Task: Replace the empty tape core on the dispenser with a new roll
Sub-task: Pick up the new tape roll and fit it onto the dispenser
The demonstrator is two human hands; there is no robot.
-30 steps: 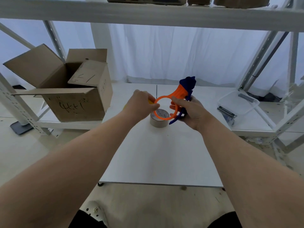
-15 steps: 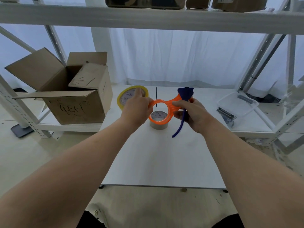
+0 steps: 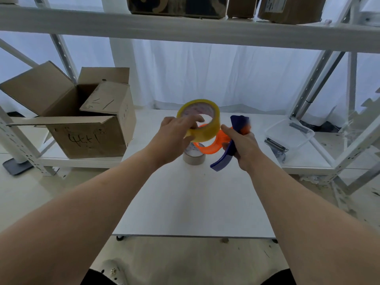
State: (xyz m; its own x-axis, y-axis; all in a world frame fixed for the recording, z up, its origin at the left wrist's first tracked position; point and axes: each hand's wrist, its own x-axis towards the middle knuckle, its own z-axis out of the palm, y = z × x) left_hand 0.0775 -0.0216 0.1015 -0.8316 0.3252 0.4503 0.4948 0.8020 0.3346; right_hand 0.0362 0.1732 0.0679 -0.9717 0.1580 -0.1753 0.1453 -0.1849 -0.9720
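— White shelving (image 3: 185, 31) frames the spot, with a pale curtain (image 3: 205, 79) behind and a white bench (image 3: 195, 202) in the middle. What sits far left?

— One cardboard box (image 3: 86, 128) on the low shelf, flaps open, with handwriting on its front. Its inside is dark; I cannot tell what it holds.

— And moving right?

— The left hand (image 3: 174, 136) holds the new roll (image 3: 202, 122) of yellowish tape above the bench, fingers hooked into its hole and thumb under its outer face, so that grip is clamped on the roll. The roll is tilted, its opening facing the camera, right in front of the dispenser's orange ring.

— The dispenser?

— The dispenser (image 3: 224, 145), orange ring and dark blue handle, is in the right hand (image 3: 242, 147), whose grip is closed around the handle. It is lifted off the bench, just beside the roll.

— Where is the empty core?

— One brownish empty core (image 3: 194, 158) stands on the bench below the two hands, partly hidden by the ring.

— Far right?

— One clear plastic tub (image 3: 290, 134) on the low shelf. Something small and dark lies inside; a metal object sits just at its near edge.

— Counts?

— One box, one tub, one roll, one core, one dispenser. Several brown cartons (image 3: 226, 5) line the top shelf.
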